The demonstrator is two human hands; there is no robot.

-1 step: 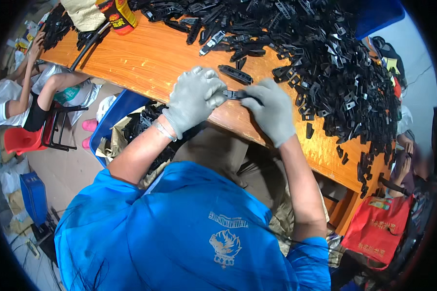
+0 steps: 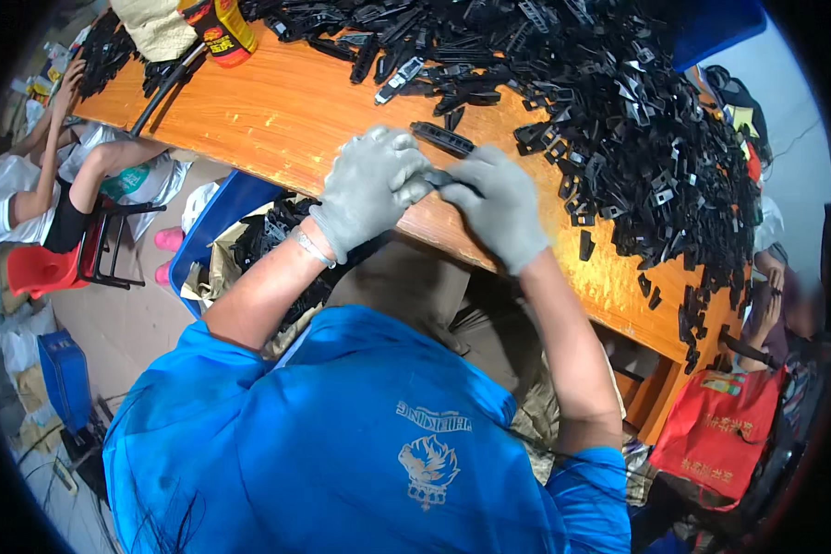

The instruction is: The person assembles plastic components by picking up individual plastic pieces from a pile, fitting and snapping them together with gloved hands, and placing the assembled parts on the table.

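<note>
Both my hands wear grey work gloves and meet above the near edge of the wooden table. My left hand is closed around one end of a small black plastic part. Against it, my right hand pinches the part's other end; most of the piece is hidden between the fingers. Just beyond the hands lies a long black plastic piece with slots on the tabletop. Farther off, a grey-and-black piece rests beside the heap of small black plastic parts.
A blue bin, lined with brown paper and holding black parts, stands below the table at left. A red-and-yellow container and a black rod lie at the far left. Other people sit at both sides. A red bag hangs at right.
My right hand has moved left, closer to my left hand, and now covers more of the black plastic part. My left hand has barely moved.
</note>
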